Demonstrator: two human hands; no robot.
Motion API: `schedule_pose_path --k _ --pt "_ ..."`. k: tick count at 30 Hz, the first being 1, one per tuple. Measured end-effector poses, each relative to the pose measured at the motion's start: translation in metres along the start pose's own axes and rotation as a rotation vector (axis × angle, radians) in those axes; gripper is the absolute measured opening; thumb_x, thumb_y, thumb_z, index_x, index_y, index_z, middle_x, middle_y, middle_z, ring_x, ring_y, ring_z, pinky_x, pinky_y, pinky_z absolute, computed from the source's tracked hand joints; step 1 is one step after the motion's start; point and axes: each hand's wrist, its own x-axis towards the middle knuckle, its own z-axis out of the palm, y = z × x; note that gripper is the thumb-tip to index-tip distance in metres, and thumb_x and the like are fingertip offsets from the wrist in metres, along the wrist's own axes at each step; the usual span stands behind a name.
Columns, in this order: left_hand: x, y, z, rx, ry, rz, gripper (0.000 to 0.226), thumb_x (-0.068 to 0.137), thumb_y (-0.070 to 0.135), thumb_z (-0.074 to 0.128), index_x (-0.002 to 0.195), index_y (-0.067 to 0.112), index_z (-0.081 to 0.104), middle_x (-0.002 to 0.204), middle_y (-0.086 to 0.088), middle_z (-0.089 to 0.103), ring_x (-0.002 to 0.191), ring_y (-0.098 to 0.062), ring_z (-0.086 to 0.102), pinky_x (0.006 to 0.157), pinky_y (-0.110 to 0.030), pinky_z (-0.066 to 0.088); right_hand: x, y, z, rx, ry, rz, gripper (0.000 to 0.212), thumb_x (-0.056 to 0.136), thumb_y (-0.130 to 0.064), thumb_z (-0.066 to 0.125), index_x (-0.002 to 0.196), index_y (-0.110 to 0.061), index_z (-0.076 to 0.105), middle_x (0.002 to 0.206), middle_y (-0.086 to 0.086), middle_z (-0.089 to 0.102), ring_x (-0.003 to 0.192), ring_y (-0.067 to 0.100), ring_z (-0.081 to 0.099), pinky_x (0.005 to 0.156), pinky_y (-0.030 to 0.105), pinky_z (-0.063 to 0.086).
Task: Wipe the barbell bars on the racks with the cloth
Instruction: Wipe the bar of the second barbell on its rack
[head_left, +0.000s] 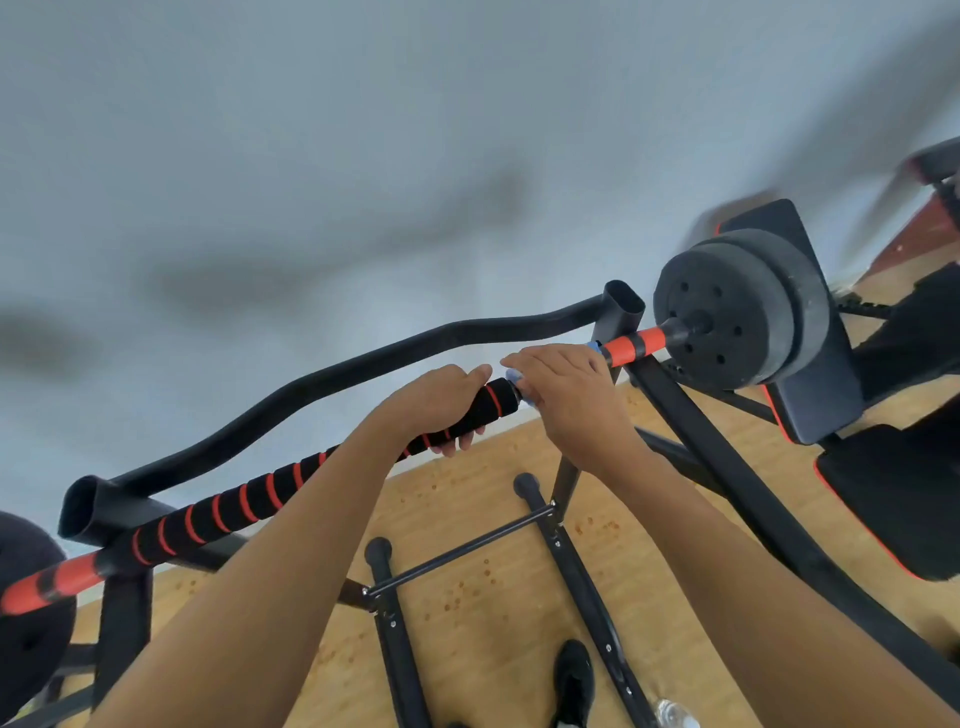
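A barbell bar with black foam grip and orange spiral stripes lies across a black rack, running from lower left to upper right. My left hand grips the foam near its right end. Just to its right, my right hand is wrapped around the bar with a light blue cloth under the palm; bits of cloth show at both sides of the hand. Beyond it the bar is orange and black and ends in dark grey weight plates.
A curved black rack crossbar runs behind the bar. Another weight plate sits at the lower left. Below are black bench legs, a padded bench at right, my shoe, a clear bottle and a wooden floor.
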Motion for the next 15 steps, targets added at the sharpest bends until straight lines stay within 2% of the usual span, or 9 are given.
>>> schedule_pose_path --k 2,3,4,6,7,9,12,13,15 --pt "-0.009 -0.001 0.021 0.428 0.325 0.11 0.04 0.11 0.036 0.03 0.099 0.013 0.06 0.069 0.001 0.069 0.062 -0.021 0.065 0.073 -0.038 0.058 0.014 -0.002 -0.002 -0.076 -0.024 0.033 0.028 0.087 -0.006 0.062 0.095 -0.032 0.054 0.088 -0.013 0.054 0.084 0.014 0.049 0.079 0.029 0.031" --pt "-0.014 -0.003 0.036 0.561 0.509 0.151 0.036 0.11 0.034 0.031 0.096 0.016 0.059 0.069 0.003 0.063 0.064 -0.021 0.061 0.069 -0.038 0.056 0.021 -0.003 -0.002 -0.094 -0.027 0.049 0.03 0.086 -0.007 0.062 0.087 -0.032 0.046 0.079 -0.013 0.047 0.074 0.014 0.043 0.074 0.029 0.027" --pt "-0.021 -0.001 0.046 0.618 0.592 0.137 0.039 0.11 0.036 0.031 0.093 0.017 0.06 0.068 0.004 0.058 0.063 -0.02 0.059 0.063 -0.036 0.053 0.027 -0.004 -0.002 -0.092 -0.035 0.065 0.031 0.085 -0.007 0.063 0.085 -0.031 0.043 0.075 -0.012 0.044 0.07 0.015 0.041 0.072 0.029 0.026" --pt "-0.024 0.0 0.052 0.701 0.616 0.103 0.034 0.11 0.036 0.038 0.102 0.017 0.064 0.068 0.005 0.055 0.06 -0.018 0.056 0.059 -0.033 0.05 0.028 -0.006 0.0 -0.065 -0.054 0.08 0.024 0.085 -0.007 0.064 0.09 -0.028 0.053 0.08 -0.01 0.052 0.074 0.016 0.049 0.074 0.03 0.032" --pt "-0.023 0.0 0.051 0.769 0.607 0.121 0.026 0.109 0.033 0.044 0.115 0.015 0.062 0.071 0.003 0.056 0.061 -0.018 0.056 0.06 -0.033 0.053 0.021 -0.004 0.004 -0.035 -0.04 0.055 0.024 0.087 -0.007 0.062 0.1 -0.027 0.059 0.092 -0.01 0.059 0.085 0.016 0.054 0.082 0.03 0.036" --pt "-0.019 0.004 0.044 0.778 0.568 0.125 0.026 0.108 0.027 0.048 0.128 0.015 0.058 0.082 0.0 0.062 0.07 -0.02 0.061 0.069 -0.036 0.058 -0.002 -0.004 0.007 0.068 0.028 -0.019 0.043 0.088 0.002 0.058 0.124 -0.021 0.062 0.123 -0.006 0.062 0.116 0.018 0.054 0.104 0.033 0.036" --pt "-0.007 0.002 0.034 0.67 0.512 0.102 0.028 0.11 0.024 0.036 0.112 0.008 0.059 0.083 -0.004 0.064 0.075 -0.023 0.064 0.075 -0.042 0.058 -0.036 -0.003 0.006 0.174 0.055 -0.017 0.083 0.079 0.025 0.054 0.152 -0.015 0.044 0.155 -0.001 0.043 0.151 0.017 0.027 0.127 0.045 0.015" --pt "-0.004 0.0 0.032 0.604 0.462 0.076 0.034 0.109 0.025 0.033 0.105 0.007 0.061 0.079 -0.003 0.066 0.072 -0.022 0.065 0.074 -0.04 0.056 -0.043 -0.003 0.004 0.189 0.044 -0.009 0.088 0.079 0.028 0.054 0.154 -0.015 0.04 0.16 -0.001 0.037 0.154 0.016 0.02 0.128 0.045 0.011" --pt "0.002 0.001 0.025 0.378 0.342 0.021 0.048 0.108 0.032 0.029 0.089 0.01 0.067 0.065 0.0 0.071 0.059 -0.016 0.067 0.07 -0.033 0.053 -0.048 0.0 0.0 0.218 0.058 -0.007 0.083 0.081 0.025 0.062 0.153 -0.014 0.043 0.16 0.0 0.038 0.154 0.017 0.022 0.127 0.042 0.017"
